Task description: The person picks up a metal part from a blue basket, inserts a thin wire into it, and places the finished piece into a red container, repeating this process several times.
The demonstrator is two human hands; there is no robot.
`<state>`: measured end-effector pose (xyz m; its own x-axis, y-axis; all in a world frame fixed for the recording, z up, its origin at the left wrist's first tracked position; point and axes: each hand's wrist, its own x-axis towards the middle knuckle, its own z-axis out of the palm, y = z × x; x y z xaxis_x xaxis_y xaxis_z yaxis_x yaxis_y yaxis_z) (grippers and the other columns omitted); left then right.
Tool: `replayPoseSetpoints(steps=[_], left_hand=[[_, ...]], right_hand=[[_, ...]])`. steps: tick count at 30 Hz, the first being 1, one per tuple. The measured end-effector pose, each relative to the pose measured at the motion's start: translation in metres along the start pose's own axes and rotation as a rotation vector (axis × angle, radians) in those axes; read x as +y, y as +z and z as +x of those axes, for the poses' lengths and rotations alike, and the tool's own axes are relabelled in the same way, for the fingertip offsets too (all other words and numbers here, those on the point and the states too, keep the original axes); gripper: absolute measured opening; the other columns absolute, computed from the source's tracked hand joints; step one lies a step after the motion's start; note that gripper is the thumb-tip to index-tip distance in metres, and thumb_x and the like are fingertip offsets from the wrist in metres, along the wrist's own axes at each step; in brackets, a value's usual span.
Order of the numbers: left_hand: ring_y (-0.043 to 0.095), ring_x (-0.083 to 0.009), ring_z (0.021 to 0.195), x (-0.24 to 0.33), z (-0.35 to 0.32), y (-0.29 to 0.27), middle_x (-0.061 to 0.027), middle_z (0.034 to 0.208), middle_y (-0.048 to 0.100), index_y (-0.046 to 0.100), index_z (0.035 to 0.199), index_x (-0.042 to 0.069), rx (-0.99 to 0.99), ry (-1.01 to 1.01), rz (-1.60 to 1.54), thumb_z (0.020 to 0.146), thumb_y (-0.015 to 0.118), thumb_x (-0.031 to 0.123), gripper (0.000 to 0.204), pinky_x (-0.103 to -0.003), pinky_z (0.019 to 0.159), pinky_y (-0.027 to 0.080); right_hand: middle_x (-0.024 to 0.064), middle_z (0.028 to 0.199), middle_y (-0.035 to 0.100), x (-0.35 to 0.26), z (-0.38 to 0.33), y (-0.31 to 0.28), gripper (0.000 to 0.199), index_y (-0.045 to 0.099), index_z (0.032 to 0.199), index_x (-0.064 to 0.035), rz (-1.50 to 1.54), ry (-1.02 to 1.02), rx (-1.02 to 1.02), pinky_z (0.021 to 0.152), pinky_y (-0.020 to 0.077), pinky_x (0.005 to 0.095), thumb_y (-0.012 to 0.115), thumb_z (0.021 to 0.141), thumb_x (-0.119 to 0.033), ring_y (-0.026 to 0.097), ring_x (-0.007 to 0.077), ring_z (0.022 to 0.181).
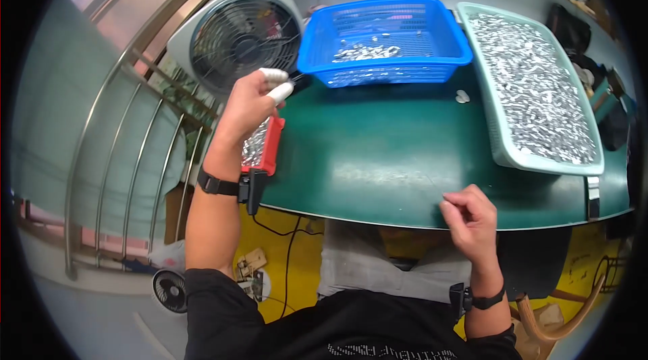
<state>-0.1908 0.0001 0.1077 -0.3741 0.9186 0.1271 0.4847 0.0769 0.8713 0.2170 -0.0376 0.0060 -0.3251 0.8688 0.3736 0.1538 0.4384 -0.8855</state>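
Note:
My left hand [256, 102] is raised at the far left of the table, between the fan and the blue basket. White covers sit on its thumb and a finger, which come together in a pinch. A tiny grey thing seems to show at their tips, too small to name. Below that hand stands a red bin [271, 145] of small shiny metal pieces, partly hidden by my forearm. My right hand [471, 218] is closed over the table's front edge, thumb against curled fingers. Whatever it may hold is hidden.
A blue basket [385, 76] at the back holds some metal pieces. To its right, a pale green basket [499, 137] is heaped with them. Two small pieces [462, 96] lie on the green tabletop [364, 137]. A box fan [246, 39] stands at the back left, beside metal railings [138, 164].

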Motion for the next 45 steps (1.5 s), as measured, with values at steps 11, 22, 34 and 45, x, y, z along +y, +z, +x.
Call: replayPoseSetpoints(steps=[11, 22, 34, 45], left_hand=[[0.063, -0.0151, 0.078, -0.063, -0.055, -0.081, -0.0098, 0.088, 0.069, 0.069, 0.103, -0.003, -0.158, -0.005, 0.611, 0.081, 0.074, 0.001, 0.023, -0.032, 0.072, 0.052], [0.068, -0.0248, 0.082, -0.060, -0.035, -0.079, -0.0148, 0.090, 0.071, 0.066, 0.103, -0.003, -0.212, -0.110, 0.655, 0.077, 0.076, 0.001, 0.029, -0.036, 0.076, 0.053], [0.064, -0.0136, 0.084, 0.019, -0.097, 0.064, -0.0087, 0.105, 0.066, 0.062, 0.114, 0.001, -0.229, -0.024, -0.470, 0.095, 0.058, 0.002, 0.019, -0.027, 0.069, 0.053], [0.065, -0.0244, 0.100, -0.058, -0.108, 0.172, -0.0114, 0.112, 0.065, 0.059, 0.119, 0.006, -0.372, -0.251, -1.491, 0.098, 0.055, 0.005, 0.022, -0.035, 0.083, 0.056]], right_hand=[[0.0026, 0.077, 0.052, -0.018, -0.010, 0.026, 0.006, 0.065, 0.092, 0.0029, -0.040, 0.030, -0.025, 0.054, 0.0347, 0.0210, 0.067, 0.086, 0.004, 0.046, 0.0066, 0.062], [0.0031, 0.077, 0.053, -0.020, -0.013, 0.019, 0.007, 0.066, 0.092, 0.0028, -0.044, 0.024, 0.005, 0.055, 0.0359, 0.0212, 0.067, 0.085, 0.004, 0.047, 0.0071, 0.063], [0.0019, 0.075, 0.056, 0.005, 0.012, -0.002, 0.008, 0.070, 0.090, 0.0011, -0.016, 0.042, 0.016, 0.052, 0.0361, 0.0212, 0.072, 0.083, 0.000, 0.048, 0.0060, 0.059], [0.0020, 0.078, 0.057, 0.029, 0.025, 0.012, 0.008, 0.070, 0.093, 0.0010, 0.097, 0.109, -0.021, 0.055, 0.0366, 0.0206, 0.071, 0.085, 0.000, 0.049, 0.0053, 0.063]])
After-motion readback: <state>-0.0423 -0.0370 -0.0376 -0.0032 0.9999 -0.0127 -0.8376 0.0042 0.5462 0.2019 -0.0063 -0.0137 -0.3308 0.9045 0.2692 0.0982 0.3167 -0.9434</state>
